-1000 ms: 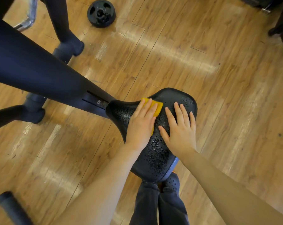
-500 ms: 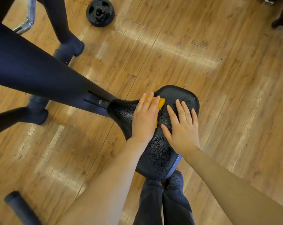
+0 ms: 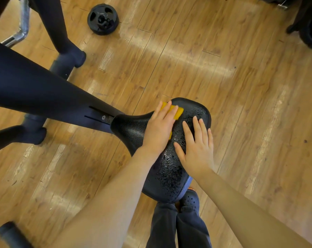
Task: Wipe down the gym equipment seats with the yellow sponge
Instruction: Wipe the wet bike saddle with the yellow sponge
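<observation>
Your left hand (image 3: 159, 129) lies flat on the yellow sponge (image 3: 176, 113), fingers straight and together, pressing it onto the black seat (image 3: 131, 129); nothing is curled round it. The sponge sits at the far left edge of the seat's broad end, mostly hidden under your fingers, with only its far corner and a sliver by your palm peeking out. Your right hand (image 3: 196, 149) is just beside the left, spread open, fingers splayed, palm down on the seat and holding nothing. Droplets bead the seat around and below that hand. The seat's narrow nose meets the dark frame post (image 3: 44, 97). Far beyond the seat, a black weight plate (image 3: 103, 19) lies on the wooden floor (image 3: 250, 113).
</observation>
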A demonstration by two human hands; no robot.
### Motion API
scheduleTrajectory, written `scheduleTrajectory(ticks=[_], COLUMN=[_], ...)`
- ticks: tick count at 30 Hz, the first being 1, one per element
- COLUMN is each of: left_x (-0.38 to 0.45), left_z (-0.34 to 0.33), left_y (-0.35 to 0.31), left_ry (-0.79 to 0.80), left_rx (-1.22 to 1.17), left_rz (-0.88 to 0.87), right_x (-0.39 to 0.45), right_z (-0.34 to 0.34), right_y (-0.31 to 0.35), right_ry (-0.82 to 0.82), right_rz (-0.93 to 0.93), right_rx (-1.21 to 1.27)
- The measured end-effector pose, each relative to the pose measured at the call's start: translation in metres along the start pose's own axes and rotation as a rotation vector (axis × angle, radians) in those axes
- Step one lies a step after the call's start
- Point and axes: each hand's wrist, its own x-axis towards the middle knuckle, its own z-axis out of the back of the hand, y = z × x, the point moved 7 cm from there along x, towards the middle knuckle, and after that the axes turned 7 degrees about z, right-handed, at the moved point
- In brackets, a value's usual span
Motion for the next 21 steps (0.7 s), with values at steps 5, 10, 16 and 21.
scheduleTrajectory(ticks=[5,10,16,21], left_x=[0.029,-0.024,-0.029,0.012], left_z=[-0.005,0.008,0.006,-0.002], left_y=[-0.005,0.002,0.001,-0.01], left_ry=[0.05,-0.008,-0.002,0.078], left_rx=[-0.032,0.025,0.064,0.034], left_rz=[0.051,-0.013,-0.033,0.054], right_x=[0.0,0.0,0.001,0.001], right_z=[0.0,0.003,0.005,0.003], right_y=[-0.001,-0.002,0.0,-0.001], right_ry=[0.038,0.062,0.084,0.102], right_rz=[-0.027,-0.023,-0.027,-0.031], right_rx=[-0.037,-0.045,-0.046,-0.052])
